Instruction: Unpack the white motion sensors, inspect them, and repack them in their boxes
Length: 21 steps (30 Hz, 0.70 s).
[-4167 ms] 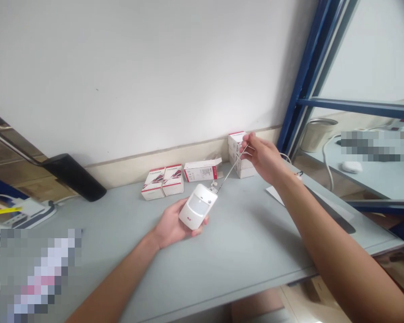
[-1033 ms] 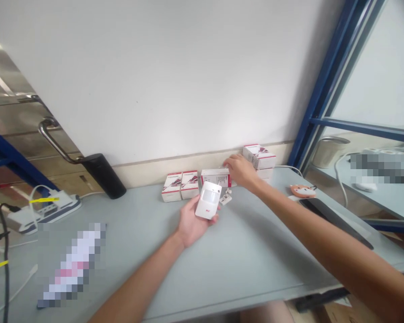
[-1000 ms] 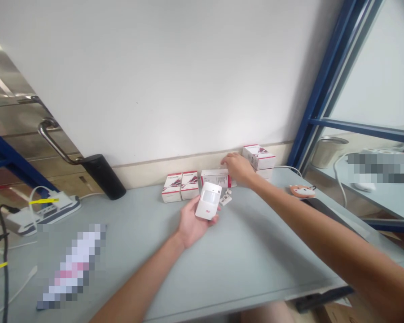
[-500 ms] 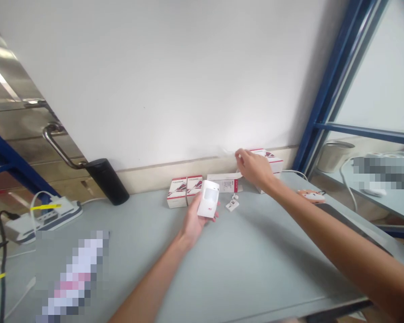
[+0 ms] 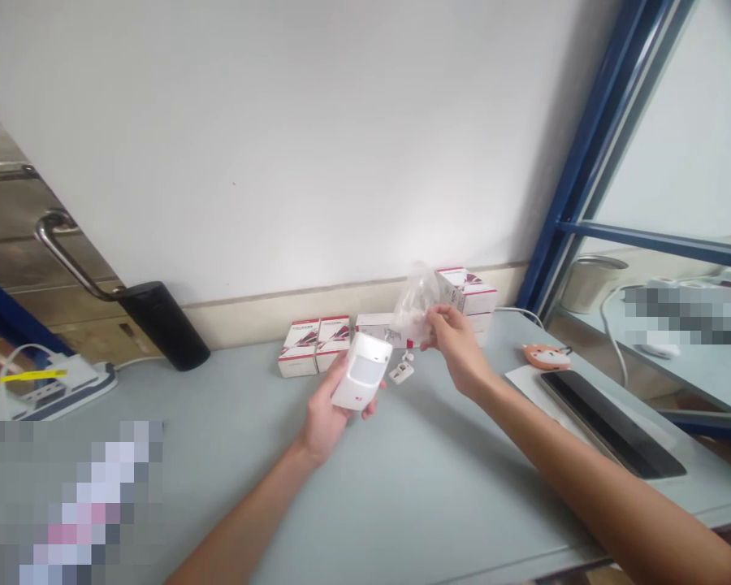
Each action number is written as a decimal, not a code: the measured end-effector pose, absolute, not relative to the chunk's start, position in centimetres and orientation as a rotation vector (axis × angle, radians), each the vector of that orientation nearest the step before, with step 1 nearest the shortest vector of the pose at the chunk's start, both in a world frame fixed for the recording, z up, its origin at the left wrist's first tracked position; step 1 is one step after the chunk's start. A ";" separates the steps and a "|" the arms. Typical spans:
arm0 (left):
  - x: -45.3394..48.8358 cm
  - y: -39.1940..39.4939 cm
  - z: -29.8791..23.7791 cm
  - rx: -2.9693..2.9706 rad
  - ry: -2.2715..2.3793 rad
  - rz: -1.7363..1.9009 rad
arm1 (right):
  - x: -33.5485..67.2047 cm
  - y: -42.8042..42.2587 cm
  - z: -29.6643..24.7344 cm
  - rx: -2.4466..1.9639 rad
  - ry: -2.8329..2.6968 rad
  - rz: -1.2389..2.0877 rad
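Note:
My left hand (image 5: 326, 410) is closed round a white motion sensor (image 5: 361, 371) with a small red logo, held above the grey table (image 5: 402, 487). My right hand (image 5: 456, 341) pinches a clear plastic bag (image 5: 415, 307) and holds it up just right of the sensor. A small white bracket piece (image 5: 400, 371) lies on the table between the two hands. Behind them, along the wall, stand white-and-red boxes: a pair (image 5: 308, 344) at the left, an opened one (image 5: 374, 325) in the middle, a stack (image 5: 468, 294) at the right.
A black tablet (image 5: 609, 422) lies on paper at the right, with an orange fox-shaped item (image 5: 541, 354) behind it. A black cylinder (image 5: 162, 323) leans on the wall at the left, near a white power strip (image 5: 49, 386). A blue frame (image 5: 576, 171) borders the right side.
My right hand has drawn the clear plastic bag from the boxes by the wall and lifted it toward the sensor. The left hand has tilted the sensor a little.

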<state>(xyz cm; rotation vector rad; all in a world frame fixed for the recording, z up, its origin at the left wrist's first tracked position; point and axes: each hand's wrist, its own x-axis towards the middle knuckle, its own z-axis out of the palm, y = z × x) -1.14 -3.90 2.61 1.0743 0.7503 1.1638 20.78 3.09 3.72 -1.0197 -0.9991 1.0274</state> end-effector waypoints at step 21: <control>-0.3 -4.2 1.9 1.128 0.781 1.097 | 19.5 2.0 3.6 -0.887 -0.836 1.296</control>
